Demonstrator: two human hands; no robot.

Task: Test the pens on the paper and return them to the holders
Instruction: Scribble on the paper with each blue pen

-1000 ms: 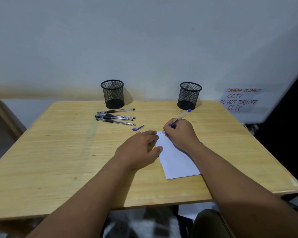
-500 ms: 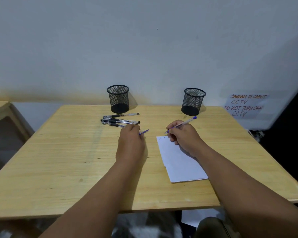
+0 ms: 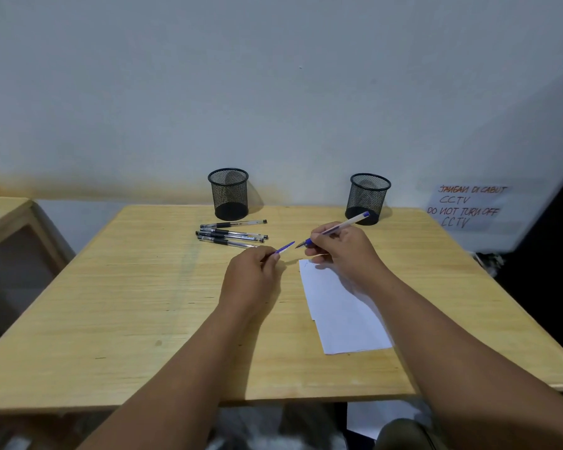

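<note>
Pens like this blue one [image 3: 337, 228] weigh basically nothing and they're stiff, so you don't need to squeeze. Your right hand [image 3: 342, 248] has it pinched low on the barrel, close to the tip, fingers curled round it in a writing grip. The tip hangs just off the far left corner of the paper [image 3: 342, 306], not touching it as far as I can tell. That's the right spot to hold it for capping, since the smooth plastic further up looks like it'd roll in your fingers.

Your left hand [image 3: 251, 280] is pinching the blue cap [image 3: 286, 247] at its closed end, open end aimed at the tip with a small gap between them. The cap is tiny and slick, so I'd guess it pops out of a fingertip pinch easily. Line it up straight, because coming in at an angle could jab ink onto your fingers.

Four black pens [image 3: 231, 233] lie in a loose bunch left of the paper and further back, capped from what I can see. They look round and ready to roll, so take one mid-barrel.

Both mesh holders stand behind the paper against the wall, the left holder [image 3: 229, 193] beyond the black pens and the right holder [image 3: 368, 198] just past your right hand. They look light, so I'd drop pens in gently rather than toss them.
</note>
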